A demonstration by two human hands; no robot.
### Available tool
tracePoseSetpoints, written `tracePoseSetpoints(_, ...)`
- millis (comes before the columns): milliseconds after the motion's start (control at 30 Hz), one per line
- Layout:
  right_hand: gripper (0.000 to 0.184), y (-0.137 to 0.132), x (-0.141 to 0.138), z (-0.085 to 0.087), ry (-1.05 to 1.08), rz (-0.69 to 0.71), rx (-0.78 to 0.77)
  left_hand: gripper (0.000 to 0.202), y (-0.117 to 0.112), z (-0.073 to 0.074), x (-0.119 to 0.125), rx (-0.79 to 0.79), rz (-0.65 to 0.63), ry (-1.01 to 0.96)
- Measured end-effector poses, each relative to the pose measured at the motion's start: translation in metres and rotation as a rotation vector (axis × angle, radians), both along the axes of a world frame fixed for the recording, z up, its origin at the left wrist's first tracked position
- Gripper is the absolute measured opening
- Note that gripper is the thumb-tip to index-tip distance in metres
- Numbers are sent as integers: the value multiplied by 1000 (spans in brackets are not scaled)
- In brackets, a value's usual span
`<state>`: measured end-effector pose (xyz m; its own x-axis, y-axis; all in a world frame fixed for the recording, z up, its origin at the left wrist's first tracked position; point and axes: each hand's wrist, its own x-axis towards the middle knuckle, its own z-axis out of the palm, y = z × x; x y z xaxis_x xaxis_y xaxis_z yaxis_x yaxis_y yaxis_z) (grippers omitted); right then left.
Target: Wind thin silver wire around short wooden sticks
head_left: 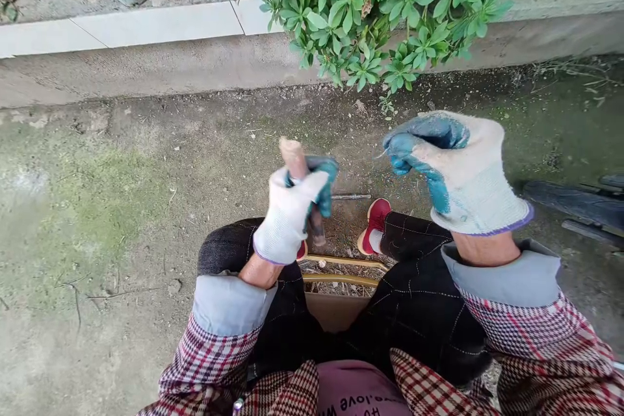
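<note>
My left hand (pixel 292 211), in a white and blue work glove, is wrapped round a wooden tool handle (pixel 294 157) that stands upright above my left knee; the tool's lower end is hidden behind the hand. My right hand (pixel 455 166), gloved the same way, hovers above my right knee with its fingers curled loosely and nothing visible in them. On the ground between my red shoes (pixel 374 224) lies a thin metal rod (pixel 351 196).
A leafy green shrub (pixel 380 6) hangs over a concrete kerb (pixel 146 68) ahead. Mossy concrete ground spreads to the left. I sit on a low wooden stool (pixel 341 279). Dark flat objects (pixel 580 205) lie at the right edge.
</note>
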<state>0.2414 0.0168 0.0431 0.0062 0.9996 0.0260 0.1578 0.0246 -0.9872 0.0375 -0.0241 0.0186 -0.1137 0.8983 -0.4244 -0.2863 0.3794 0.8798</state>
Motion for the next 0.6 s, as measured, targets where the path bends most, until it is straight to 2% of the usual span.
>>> tracePoseSetpoints(67,7,-2,-1,1,-55,55,0,21,6,1,-6,52,149,42)
tracePoseSetpoints(133,8,-5,-3,3,-106,130,19,22,8,4,-5,67,170,72)
tracePoseSetpoints(267,8,-8,-9,5,-278,289,136,22,4,8,11,19,-1,39)
tracePoseSetpoints(367,10,-8,-12,6,-365,320,172,26,0,6,15,3,-109,-58)
tracePoseSetpoints(500,11,-9,-12,6,-312,294,156,33,-3,4,7,-16,-231,-163)
tracePoseSetpoints(600,9,-10,-13,4,-163,265,105,24,-4,7,5,-37,-231,-160)
